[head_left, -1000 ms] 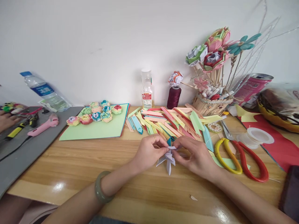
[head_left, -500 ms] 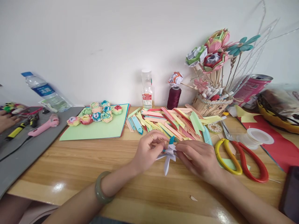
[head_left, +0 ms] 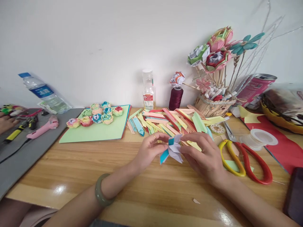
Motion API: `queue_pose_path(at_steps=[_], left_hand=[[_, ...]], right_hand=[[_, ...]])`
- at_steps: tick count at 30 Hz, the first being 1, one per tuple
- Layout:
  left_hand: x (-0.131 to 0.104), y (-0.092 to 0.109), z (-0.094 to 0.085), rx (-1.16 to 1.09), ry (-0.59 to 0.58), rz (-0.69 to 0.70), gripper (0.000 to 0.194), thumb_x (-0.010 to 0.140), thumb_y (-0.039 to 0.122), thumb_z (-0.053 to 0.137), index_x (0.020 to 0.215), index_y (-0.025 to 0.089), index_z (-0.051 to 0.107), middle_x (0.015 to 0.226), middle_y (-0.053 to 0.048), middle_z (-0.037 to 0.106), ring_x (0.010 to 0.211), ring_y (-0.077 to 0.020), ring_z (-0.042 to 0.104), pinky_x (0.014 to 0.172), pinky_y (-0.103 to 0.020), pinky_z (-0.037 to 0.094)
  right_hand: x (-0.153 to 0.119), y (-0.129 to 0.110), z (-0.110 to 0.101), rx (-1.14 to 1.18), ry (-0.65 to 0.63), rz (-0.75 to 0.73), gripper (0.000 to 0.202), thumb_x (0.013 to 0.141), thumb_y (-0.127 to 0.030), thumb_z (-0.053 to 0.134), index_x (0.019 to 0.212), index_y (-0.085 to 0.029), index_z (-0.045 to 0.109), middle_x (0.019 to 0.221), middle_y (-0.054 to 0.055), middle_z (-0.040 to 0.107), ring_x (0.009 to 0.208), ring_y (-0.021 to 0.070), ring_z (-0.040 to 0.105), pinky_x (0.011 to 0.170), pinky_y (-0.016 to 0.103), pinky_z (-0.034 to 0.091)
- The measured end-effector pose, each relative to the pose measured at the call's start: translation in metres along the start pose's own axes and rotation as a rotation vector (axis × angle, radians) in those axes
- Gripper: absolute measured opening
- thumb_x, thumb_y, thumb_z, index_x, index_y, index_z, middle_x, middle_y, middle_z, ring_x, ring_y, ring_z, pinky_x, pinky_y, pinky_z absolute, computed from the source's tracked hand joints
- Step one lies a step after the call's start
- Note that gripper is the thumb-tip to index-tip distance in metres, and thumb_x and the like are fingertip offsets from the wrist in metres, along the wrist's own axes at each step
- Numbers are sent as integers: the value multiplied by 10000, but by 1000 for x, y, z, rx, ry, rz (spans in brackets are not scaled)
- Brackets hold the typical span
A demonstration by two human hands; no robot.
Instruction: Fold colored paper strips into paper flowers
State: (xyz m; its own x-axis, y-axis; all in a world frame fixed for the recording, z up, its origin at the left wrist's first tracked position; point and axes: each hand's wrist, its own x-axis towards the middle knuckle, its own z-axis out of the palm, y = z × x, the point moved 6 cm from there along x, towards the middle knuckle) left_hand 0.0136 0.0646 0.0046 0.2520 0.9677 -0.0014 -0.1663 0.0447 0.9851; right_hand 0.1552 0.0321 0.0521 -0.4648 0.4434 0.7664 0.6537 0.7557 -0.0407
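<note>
A white and blue folded paper piece [head_left: 174, 149] is held between both hands above the wooden table. My left hand [head_left: 151, 149] pinches its left side between thumb and fingers; a ring is on one finger. My right hand [head_left: 203, 154] grips its right edge with thumb and fingertips. Just behind the hands lies a pile of folded colored paper strips [head_left: 165, 121]. Several small paper flowers [head_left: 97, 114] sit on a light green sheet [head_left: 92, 135] at the left.
Scissors [head_left: 245, 157] with yellow and red handles lie right of my right hand, near a clear spool [head_left: 262, 137]. A glass bottle [head_left: 148, 90], purple thread [head_left: 175, 98] and flower basket [head_left: 214, 105] stand by the wall. Another person's hand [head_left: 7, 123] shows far left.
The paper piece has turned in my hands, so more blue shows at its lower left and its points are spread differently. My right hand's fingers have shifted slightly up.
</note>
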Motion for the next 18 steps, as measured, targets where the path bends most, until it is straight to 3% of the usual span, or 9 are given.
queue_pose_path(at_steps=[4,8,10,15,18], left_hand=[[-2,12,4,76,-78,125,112,680,236,633,761,160,616,805,-27,540,806,-140,510,731,-256,424],[-2,11,10,173,-155,137,104,695,258,643,755,173,640,800,-30,540,779,-134,519,687,-244,432],[-1,10,7,228,-108,177,101,703,271,644,723,172,654,775,-32,550,759,-129,524,684,-243,435],[1,9,-3,285,56,229,130,671,283,683,718,169,643,738,-20,557,712,-118,526,629,-227,447],[1,10,-3,289,73,238,136,658,282,695,672,163,630,697,-15,564,677,-112,525,599,-220,444]], right_hand=[[-2,2,-2,-72,21,16,145,788,-134,539,731,-243,617,728,26,598,683,148,532,616,277,420],[-2,2,4,113,-58,14,152,803,-112,496,770,-227,589,710,27,613,664,146,538,597,273,426],[1,5,6,271,-112,111,141,811,-112,477,788,-213,573,721,34,622,673,148,556,604,275,441],[5,16,17,650,-320,544,134,828,-245,488,823,-186,609,745,35,643,665,140,572,576,249,460],[5,15,23,755,-416,660,180,789,-330,548,811,-181,647,711,27,637,629,135,549,545,247,441]])
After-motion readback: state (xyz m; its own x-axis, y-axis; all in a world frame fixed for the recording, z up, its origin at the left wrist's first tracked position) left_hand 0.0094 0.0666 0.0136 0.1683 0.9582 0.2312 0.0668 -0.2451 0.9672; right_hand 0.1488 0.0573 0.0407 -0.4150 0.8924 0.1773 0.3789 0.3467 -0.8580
